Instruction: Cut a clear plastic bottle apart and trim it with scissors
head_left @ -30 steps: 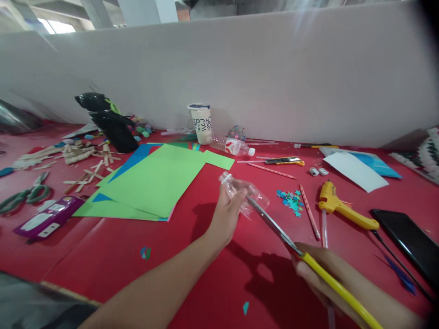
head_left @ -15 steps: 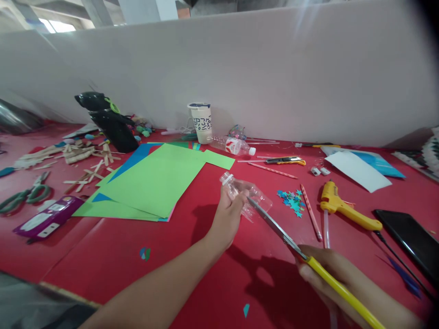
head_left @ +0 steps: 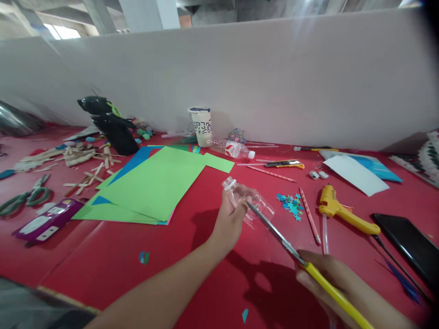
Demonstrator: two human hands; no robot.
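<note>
My left hand (head_left: pixel 230 218) is closed around a clear plastic bottle (head_left: pixel 262 206), its uncapped neck pointing up and left. In my right hand (head_left: pixel 329 278) is a pair of scissors (head_left: pixel 274 232) with long metal blades and a yellow handle. The blade tips meet the bottle's side close to my left thumb; whether they pass through the plastic I cannot tell. Both hands are above the red table (head_left: pixel 192 292). A small pile of blue and green paper stars (head_left: pixel 291 206) lies just right of the bottle.
Green sheets (head_left: pixel 154 183) lie to the left, near a purple stapler-like tool (head_left: pixel 48 221). On the right are a yellow glue gun (head_left: pixel 343 210) with a cord and a black phone (head_left: pixel 408 242). Behind stand a white cup (head_left: pixel 201 128), another bottle (head_left: pixel 236 149) and a cutter (head_left: pixel 284 164).
The view has tilted slightly, so the scene sits a little lower. My hands, the bottle and the scissors keep nearly the same positions relative to each other.
</note>
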